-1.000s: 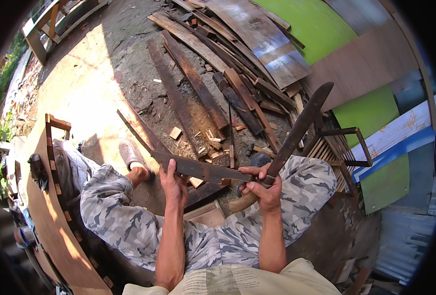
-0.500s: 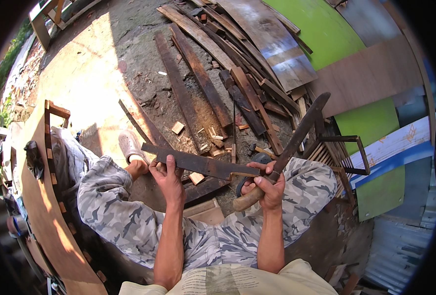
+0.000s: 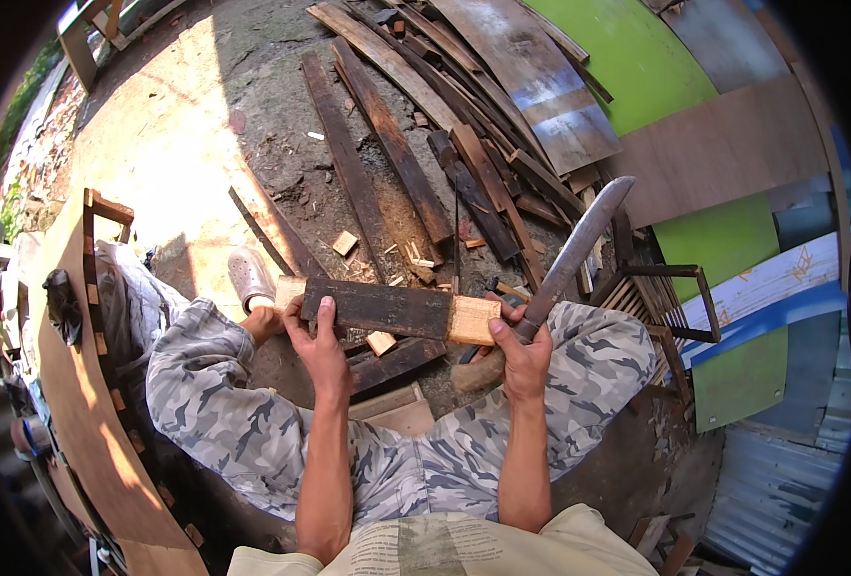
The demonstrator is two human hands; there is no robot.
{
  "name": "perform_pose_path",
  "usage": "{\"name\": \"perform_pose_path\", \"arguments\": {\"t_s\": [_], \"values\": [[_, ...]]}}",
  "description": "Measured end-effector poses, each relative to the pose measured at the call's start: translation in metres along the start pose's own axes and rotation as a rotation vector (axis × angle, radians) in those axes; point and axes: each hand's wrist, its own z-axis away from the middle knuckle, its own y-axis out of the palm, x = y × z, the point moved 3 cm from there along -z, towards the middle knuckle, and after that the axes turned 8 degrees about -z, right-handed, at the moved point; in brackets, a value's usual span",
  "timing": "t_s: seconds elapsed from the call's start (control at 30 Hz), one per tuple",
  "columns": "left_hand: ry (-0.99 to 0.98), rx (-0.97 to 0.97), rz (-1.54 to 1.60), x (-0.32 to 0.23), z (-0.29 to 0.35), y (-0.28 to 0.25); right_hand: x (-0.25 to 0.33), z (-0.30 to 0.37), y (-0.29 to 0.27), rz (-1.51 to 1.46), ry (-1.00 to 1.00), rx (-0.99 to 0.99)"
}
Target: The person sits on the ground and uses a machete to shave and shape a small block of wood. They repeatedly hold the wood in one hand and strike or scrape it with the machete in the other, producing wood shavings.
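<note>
Level above my lap is a short dark wooden board (image 3: 377, 307), its broad face turned up, with pale bare wood at both ends. My left hand (image 3: 322, 350) is closed on its left part, thumb on top. At the right end my right hand (image 3: 522, 355) pinches the pale wood between thumb and fingers. That same hand also grips a machete (image 3: 582, 248), whose blade points up and away to the right. Its wooden handle (image 3: 478, 372) slants back under the hand and is partly hidden by the board and fingers.
Long dark planks (image 3: 392, 144) lie ahead on the ground, beside a pile of boards (image 3: 483, 182). Wood chips and a small offcut (image 3: 345, 242) are scattered near my foot. To the right stand a slatted wooden frame (image 3: 651, 288) and green panels (image 3: 723, 235); a curved board (image 3: 70, 355) is at the left.
The board has turned in my hands: its narrow edge showed before, and now its broad dark face and pale ends show. The machete has rolled slightly, its blade now catching light.
</note>
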Motion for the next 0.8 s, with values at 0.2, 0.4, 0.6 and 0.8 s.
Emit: {"name": "perform_pose_path", "arguments": {"t_s": [0.2,0.4,0.6,0.8], "values": [[-0.167,-0.018,-0.142,0.002,-0.004,-0.004,-0.01,0.003,-0.007,-0.065,0.022,0.033],[-0.26,0.045,-0.331,0.003,-0.004,-0.008,-0.016,0.002,-0.012,-0.066,0.0,-0.038],[-0.175,0.034,-0.519,0.0,-0.006,-0.015,-0.017,0.0,-0.015,-0.068,0.029,-0.111],[-0.041,0.029,-0.691,-0.015,-0.004,-0.019,-0.02,0.001,-0.017,-0.123,0.088,-0.127]]}}
